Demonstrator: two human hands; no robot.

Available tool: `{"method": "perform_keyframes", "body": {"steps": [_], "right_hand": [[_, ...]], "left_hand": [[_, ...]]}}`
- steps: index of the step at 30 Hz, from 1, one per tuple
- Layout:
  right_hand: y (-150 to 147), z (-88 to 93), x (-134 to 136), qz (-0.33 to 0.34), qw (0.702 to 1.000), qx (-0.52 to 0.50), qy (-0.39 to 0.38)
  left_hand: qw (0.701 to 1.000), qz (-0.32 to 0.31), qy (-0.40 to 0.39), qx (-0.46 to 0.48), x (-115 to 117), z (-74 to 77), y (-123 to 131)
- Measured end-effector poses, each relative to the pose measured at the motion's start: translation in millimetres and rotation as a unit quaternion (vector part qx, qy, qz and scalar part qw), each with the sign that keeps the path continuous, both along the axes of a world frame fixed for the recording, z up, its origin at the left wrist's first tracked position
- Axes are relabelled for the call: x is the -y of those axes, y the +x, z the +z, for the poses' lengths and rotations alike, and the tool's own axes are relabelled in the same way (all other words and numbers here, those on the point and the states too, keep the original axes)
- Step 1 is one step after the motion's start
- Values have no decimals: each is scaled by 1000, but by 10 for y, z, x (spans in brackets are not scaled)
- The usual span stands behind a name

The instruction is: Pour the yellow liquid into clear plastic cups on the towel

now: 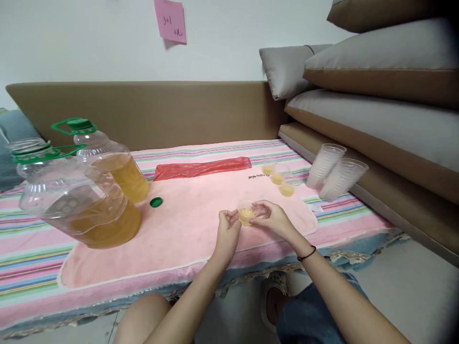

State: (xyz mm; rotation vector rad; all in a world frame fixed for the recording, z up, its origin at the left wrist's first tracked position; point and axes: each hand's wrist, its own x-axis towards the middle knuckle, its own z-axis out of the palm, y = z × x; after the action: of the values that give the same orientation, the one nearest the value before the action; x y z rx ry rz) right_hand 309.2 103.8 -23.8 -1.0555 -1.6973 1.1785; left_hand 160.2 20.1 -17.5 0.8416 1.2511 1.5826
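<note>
A small clear plastic cup with yellow liquid in it is between my two hands over the pink mat. My right hand grips the cup's right side, thumb in front and fingers behind. On the other side, my left hand has its thumb and fingertips against the cup. Beyond the hands stand several similar cups with yellow liquid, the nearest cup just past my right hand. An uncapped large bottle of amber liquid is at the left. Its green cap lies on the mat.
Behind the uncapped bottle stands a second capped bottle. A red plastic bag lies flat at the mat's far edge. Two stacks of clear cups, one stack nearer, lean at the right beside piled cushions. A brown backrest borders the back.
</note>
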Motion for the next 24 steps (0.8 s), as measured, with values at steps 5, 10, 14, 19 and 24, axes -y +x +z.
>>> {"method": "perform_keyframes", "body": {"steps": [5,10,14,19,24], "right_hand": [[-33,0,1,-8,1000,-23,-10],[47,68,-2,-16,997,-67,-19],[210,135,-33,-46,994,-93,-28],[526,144,-133,-112,987,-113,-27],[943,109,-253,-190,974,-119,-22]], "left_hand": [[1000,-12,12,-6,1,35,61],[997,-58,27,-50,1,129,105],[984,-130,47,-109,-46,199,162],[967,-194,47,-158,-72,177,261],[895,-216,69,-384,44,21,309]]}}
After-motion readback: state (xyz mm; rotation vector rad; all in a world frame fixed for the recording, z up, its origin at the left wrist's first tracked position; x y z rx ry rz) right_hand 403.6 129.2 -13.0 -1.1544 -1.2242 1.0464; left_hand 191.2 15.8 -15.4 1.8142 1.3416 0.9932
